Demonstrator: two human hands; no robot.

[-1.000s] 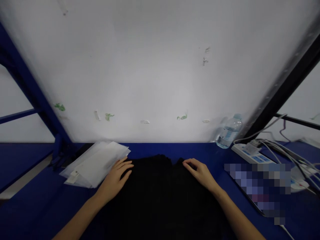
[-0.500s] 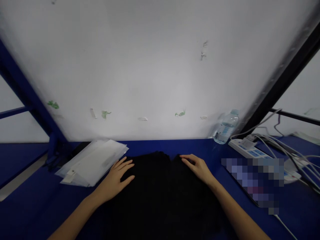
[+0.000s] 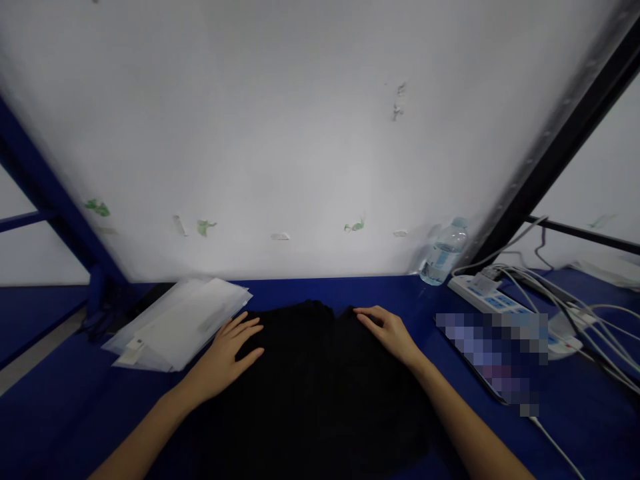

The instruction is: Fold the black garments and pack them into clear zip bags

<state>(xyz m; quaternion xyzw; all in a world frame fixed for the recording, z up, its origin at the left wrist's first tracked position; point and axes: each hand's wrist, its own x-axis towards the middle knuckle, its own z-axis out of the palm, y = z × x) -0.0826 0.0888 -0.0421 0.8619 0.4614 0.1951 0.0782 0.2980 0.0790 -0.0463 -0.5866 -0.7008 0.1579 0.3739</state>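
Here, the black cloth [image 3: 310, 387] lies between and below the hands, which are apart: the left hand [image 3: 231, 353] spread on its edge, the right hand [image 3: 391, 335] with fingertips [image 3: 361, 311] at its far edge, pinching or not I cannot tell. Beyond the right hand, the label [image 3: 441, 257] on the bottle [image 3: 436, 273] is unreadable, as is the tag [image 3: 134, 344] on the bags [image 3: 185, 320] beside the left.

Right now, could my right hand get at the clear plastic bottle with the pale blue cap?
Probably yes: nothing visible stands between your right hand, at the edge of the black fabric, and the clear plastic bottle farther back to the right.
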